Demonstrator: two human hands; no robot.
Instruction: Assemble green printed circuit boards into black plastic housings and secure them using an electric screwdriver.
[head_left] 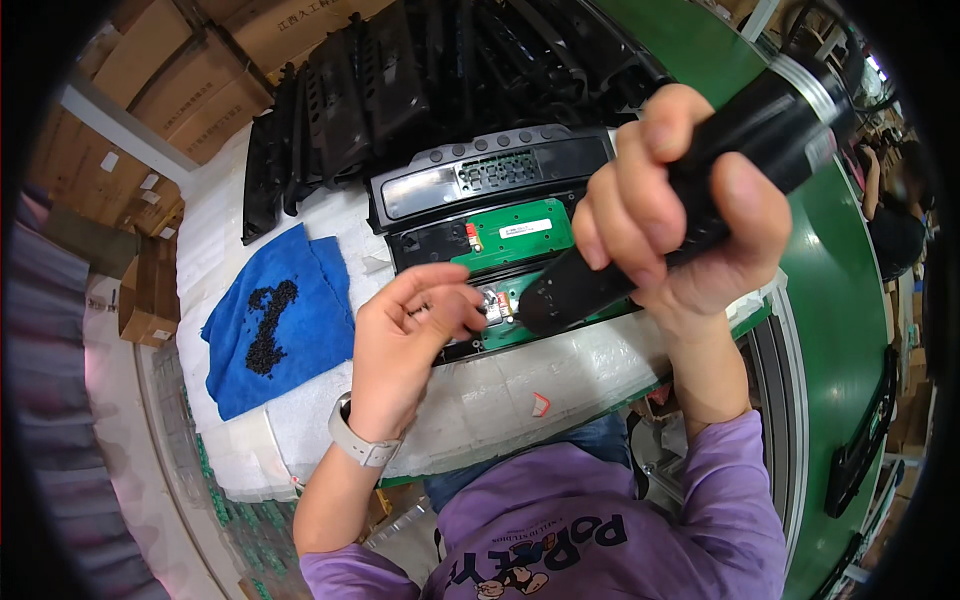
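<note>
My right hand (690,200) is wrapped round a black electric screwdriver (760,115), its narrow end pointing down and left over the nearest black plastic panel (460,350). Close to that end, my left hand (410,315) is curled with thumb and fingers together over the panel's left part. Small dark bits, which look like screws (421,308), show among its fingers. A green circuit board (497,338) with a red and white part lies in this panel, partly hidden by my hands and the tool. Just behind is a second panel with a green circuit board (545,225).
Left of the panels, a blue cloth (325,275) carries a pile of small black screws (265,345). A black panel with round knobs (420,190) lies farther back, before a stack of black plastic parts (400,80). Cardboard boxes (215,110) stand at the far left.
</note>
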